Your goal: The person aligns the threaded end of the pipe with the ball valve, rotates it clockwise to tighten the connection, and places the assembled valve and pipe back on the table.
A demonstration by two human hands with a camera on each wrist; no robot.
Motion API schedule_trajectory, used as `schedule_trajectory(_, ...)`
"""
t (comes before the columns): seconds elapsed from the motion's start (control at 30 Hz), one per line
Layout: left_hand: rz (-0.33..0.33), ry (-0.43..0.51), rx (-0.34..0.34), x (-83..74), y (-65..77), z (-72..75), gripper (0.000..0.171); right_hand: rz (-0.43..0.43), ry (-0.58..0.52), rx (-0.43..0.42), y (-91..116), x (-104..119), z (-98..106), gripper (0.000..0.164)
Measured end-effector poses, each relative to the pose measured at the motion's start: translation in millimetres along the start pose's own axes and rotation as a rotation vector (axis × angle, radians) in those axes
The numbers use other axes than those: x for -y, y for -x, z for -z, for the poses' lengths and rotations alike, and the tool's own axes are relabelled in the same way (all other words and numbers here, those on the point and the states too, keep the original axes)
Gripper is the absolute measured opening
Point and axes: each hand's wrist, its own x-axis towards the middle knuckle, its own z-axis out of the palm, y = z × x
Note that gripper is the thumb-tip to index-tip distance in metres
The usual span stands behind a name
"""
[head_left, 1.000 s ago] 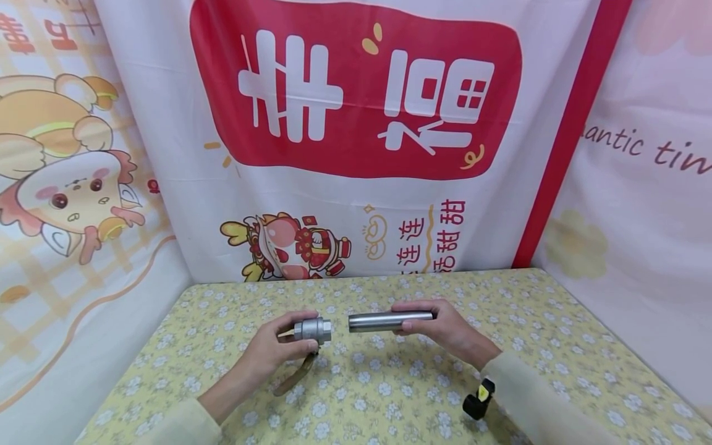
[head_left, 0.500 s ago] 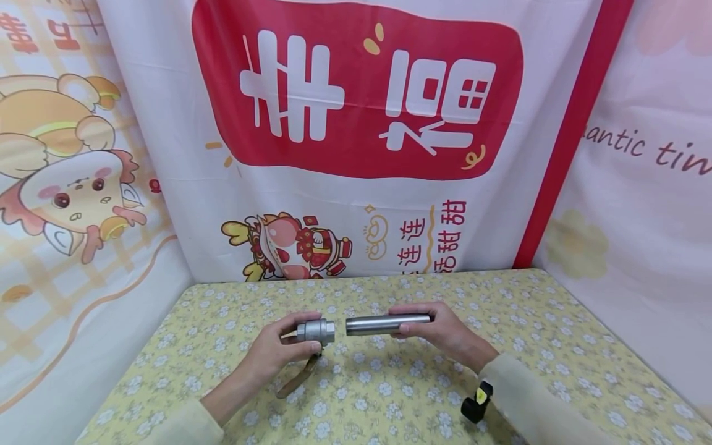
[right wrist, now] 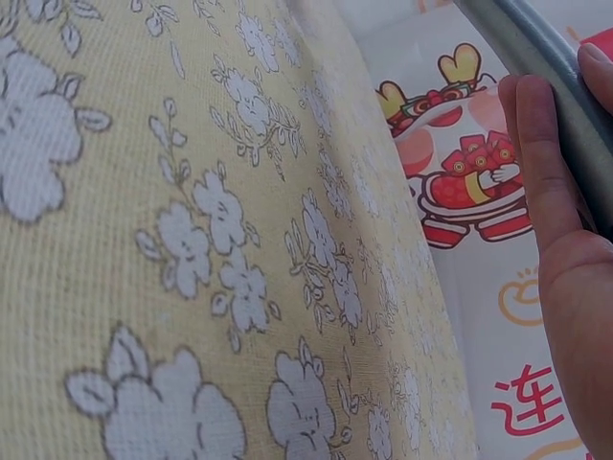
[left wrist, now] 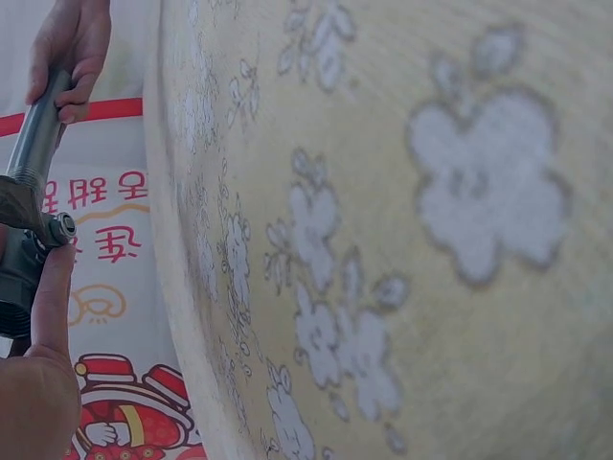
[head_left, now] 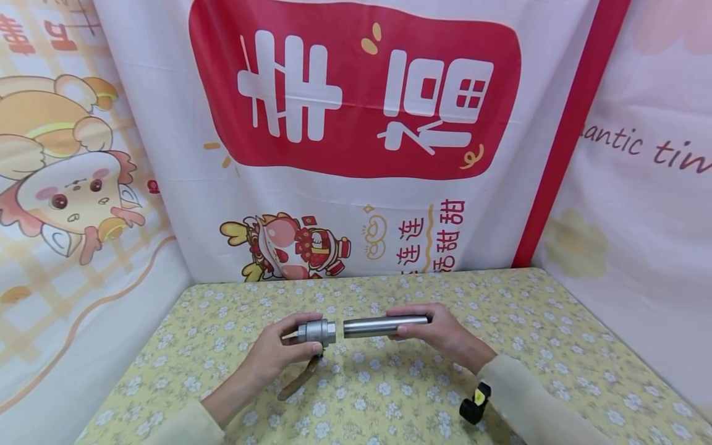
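My left hand [head_left: 274, 349] grips a silver metal ball valve [head_left: 317, 332] between thumb and fingers, its hex end facing right. The valve's brownish lever handle [head_left: 300, 379] slants down and to the left below that hand. My right hand [head_left: 439, 334] holds a smooth steel pipe [head_left: 371, 326] by its right part, almost level. Threads show at the pipe's left end in the left wrist view. A narrow gap separates this end from the valve in the head view. The right wrist view has fingers [right wrist: 544, 158] curled along the pipe [right wrist: 536, 67].
Both hands are above a table with a yellow floral cloth [head_left: 389, 395]. A white and red printed curtain [head_left: 356, 123] hangs behind it, with printed sheets at the left and right. A black strap-like device [head_left: 475, 403] hangs at the right wrist.
The right hand has brought the pipe slightly left and down. The left hand with the valve has shifted a little right. The gap between pipe and valve has narrowed.
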Motion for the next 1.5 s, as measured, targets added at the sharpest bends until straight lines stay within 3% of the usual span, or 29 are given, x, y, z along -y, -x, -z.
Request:
schedule_trajectory(0.43, -0.012, 0.004, 0.01, 1.0, 1.6, 1.5, 0.061, -0.021, -0.001, 0.013, -1, -2, -3, 0.059)
schedule_trajectory(1.07, -0.015, 0.011, 0.005, 4.4, 2.0, 0.6, 0.062, 0.005, -0.011, 0.035, -4, -3, -9, 0.051)
schedule_trajectory(1.5, 0.006, 0.027, -0.001, 4.2, 2.6, -1.3, 0.061, -0.032, -0.008, 0.018, -4, -2, -14, 0.049)
